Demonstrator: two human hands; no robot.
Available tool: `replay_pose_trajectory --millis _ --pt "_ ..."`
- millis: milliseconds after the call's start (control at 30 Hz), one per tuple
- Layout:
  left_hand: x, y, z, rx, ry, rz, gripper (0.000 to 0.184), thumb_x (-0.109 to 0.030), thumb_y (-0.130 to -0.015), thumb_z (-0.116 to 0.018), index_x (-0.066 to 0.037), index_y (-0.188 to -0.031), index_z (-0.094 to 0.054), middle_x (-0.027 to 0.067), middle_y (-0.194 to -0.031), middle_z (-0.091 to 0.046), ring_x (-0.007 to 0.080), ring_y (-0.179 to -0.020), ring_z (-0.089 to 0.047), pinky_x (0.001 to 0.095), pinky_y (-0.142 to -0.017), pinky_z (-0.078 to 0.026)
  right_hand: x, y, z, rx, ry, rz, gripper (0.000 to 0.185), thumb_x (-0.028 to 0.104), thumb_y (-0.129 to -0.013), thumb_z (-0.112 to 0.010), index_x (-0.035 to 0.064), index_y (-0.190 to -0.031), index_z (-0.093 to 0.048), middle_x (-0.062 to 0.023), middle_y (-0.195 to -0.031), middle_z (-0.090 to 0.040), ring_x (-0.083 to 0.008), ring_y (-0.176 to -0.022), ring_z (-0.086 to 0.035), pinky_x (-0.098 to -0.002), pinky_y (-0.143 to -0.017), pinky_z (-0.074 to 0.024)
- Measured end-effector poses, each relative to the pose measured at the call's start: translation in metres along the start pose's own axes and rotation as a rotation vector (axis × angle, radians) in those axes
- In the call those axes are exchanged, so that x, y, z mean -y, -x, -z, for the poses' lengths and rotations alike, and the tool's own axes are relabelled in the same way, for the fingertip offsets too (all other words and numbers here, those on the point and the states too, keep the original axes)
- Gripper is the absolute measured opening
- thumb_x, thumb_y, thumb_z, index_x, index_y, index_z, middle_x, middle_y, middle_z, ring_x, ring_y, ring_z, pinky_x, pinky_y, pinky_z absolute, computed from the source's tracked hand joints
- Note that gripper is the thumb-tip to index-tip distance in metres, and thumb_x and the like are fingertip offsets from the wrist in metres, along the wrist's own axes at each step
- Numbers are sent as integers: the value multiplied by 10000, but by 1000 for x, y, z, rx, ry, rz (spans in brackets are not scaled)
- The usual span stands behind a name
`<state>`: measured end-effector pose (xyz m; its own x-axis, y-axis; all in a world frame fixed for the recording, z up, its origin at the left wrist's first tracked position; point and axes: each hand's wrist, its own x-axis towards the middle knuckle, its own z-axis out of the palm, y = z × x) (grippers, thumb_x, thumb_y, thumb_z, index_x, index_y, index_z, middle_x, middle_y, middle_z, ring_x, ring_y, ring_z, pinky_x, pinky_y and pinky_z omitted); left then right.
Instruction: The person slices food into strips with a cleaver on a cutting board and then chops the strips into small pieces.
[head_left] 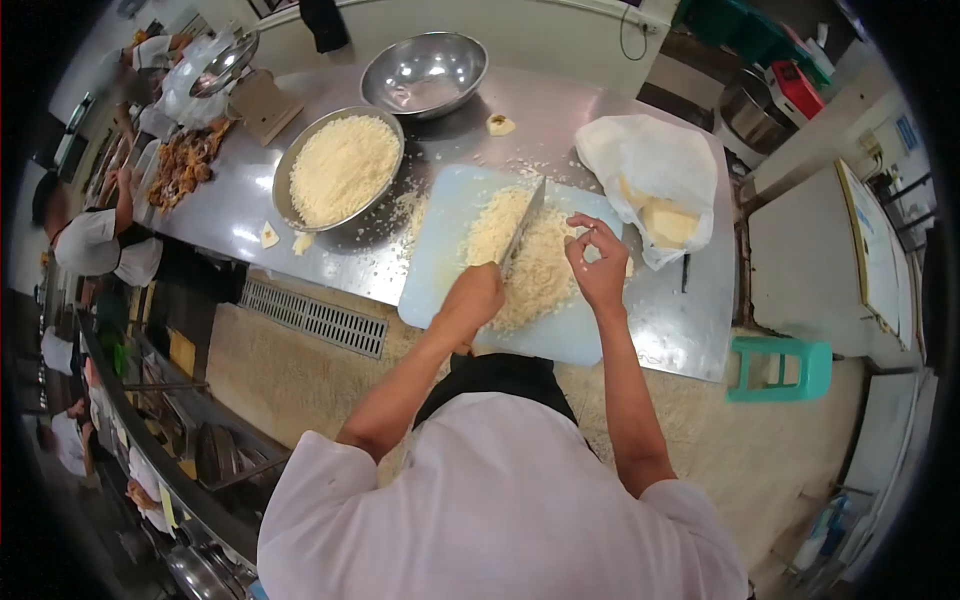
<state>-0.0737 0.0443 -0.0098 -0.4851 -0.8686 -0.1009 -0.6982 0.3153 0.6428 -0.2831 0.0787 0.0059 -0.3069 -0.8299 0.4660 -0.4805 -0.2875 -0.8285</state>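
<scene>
My left hand (475,293) is wrapped round the handle of a wide-bladed kitchen knife (523,225). The blade stands on edge in a pale yellow, finely chopped heap that looks like cheese (543,268), splitting it in two. Under the heap lies a light blue cutting board (432,262). Over the board's right side hovers my right hand (597,262), its fingers bent and apart, with small crumbs on them and nothing visibly held. Left of the board, a metal bowl (285,205) is heaped with the same chopped pieces (343,170).
On the steel table (560,95) are an empty metal bowl (425,75), a white bag (645,150) holding a pale yellow block (668,222), and browned food pieces (190,165) at far left. A green stool (780,368) stands right; a co-worker (95,240) is at left.
</scene>
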Motion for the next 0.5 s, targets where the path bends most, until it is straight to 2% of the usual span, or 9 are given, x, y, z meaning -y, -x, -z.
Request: replay_pose_trajectory --millis 33,67,133,200,233,300,400,467,500 --pt "-21 9 24 22 -8 -1 181 -102 -855 -545 78 -853 -570 317 -763 -602 486 -767 -598 517 -691 -471 1 5 6 -8 6 -8 132 21 -810 -659 -18 -696 -604 -148 -1059 -688 -273 -1114 -612 -355 -989 -416" --pt "-26 15 25 29 -13 -5 181 -102 -855 -545 78 -853 -570 317 -763 -602 486 -767 -598 517 -691 -471 2 7 10 -40 10 -13 74 -5 -774 -671 -14 -733 -610 -145 -1078 -679 -268 -1108 -610 -350 -975 -424" --pt "-30 29 24 9 15 50 167 -99 -875 -531 66 -876 -558 314 -753 -599 484 -765 -599 516 -685 -466 4 10 13 -83 7 -25 77 -32 -738 -683 -11 -770 -616 -141 -1096 -671 -263 -1103 -608 -345 -962 -433" --pt "6 17 -7 41 -59 -13 155 -81 -860 -523 70 -862 -559 314 -712 -589 478 -754 -606 521 -680 -474 7 13 17 -164 77 16 153 -12 -731 -688 27 -874 -651 -140 -1118 -662 -280 -1034 -640 -347 -922 -470" --pt "9 14 -10 62 -126 -70 143 -62 -845 -514 73 -848 -561 313 -671 -579 472 -743 -613 526 -676 -482 9 15 19 -163 79 15 153 -12 -731 -688 27 -874 -651 -140 -1118 -662 -280 -1034 -640 -347 -922 -470" --pt "2 11 4 75 -118 -65 156 -79 -862 -515 70 -843 -558 313 -669 -576 474 -749 -609 527 -676 -480 12 17 25 -203 118 43 253 -37 -738 -663 35 -981 -660 -141 -1119 -662 -282 -1058 -631 -357 -936 -465" --pt "-27 32 37 127 -98 -64 185 -124 -890 -538 56 -846 -550 295 -662 -574 470 -719 -598 533 -650 -465 12 22 41 -292 173 79 305 -66 -749 -628 29 -1037 -653 -140 -1125 -660 -286 -1085 -618 -360 -953 -456" --pt "-25 48 39 157 -83 -82 203 -152 -900 -560 46 -854 -545 277 -656 -576 465 -682 -590 538 -624 -451 10 26 48 -317 143 61 318 -82 -761 -598 16 -1061 -644 -136 -1137 -657 -277 -1106 -607 -360 -974 -443" --pt "-15 56 34 243 -76 -152 207 -168 -899 -570 33 -853 -554 269 -668 -586 457 -686 -594 531 -616 -452 11 28 53 -307 111 26 349 -107 -779 -571 -4 -1108 -624 -141 -1189 -625 -258 -1154 -573 -361 -1019 -417"
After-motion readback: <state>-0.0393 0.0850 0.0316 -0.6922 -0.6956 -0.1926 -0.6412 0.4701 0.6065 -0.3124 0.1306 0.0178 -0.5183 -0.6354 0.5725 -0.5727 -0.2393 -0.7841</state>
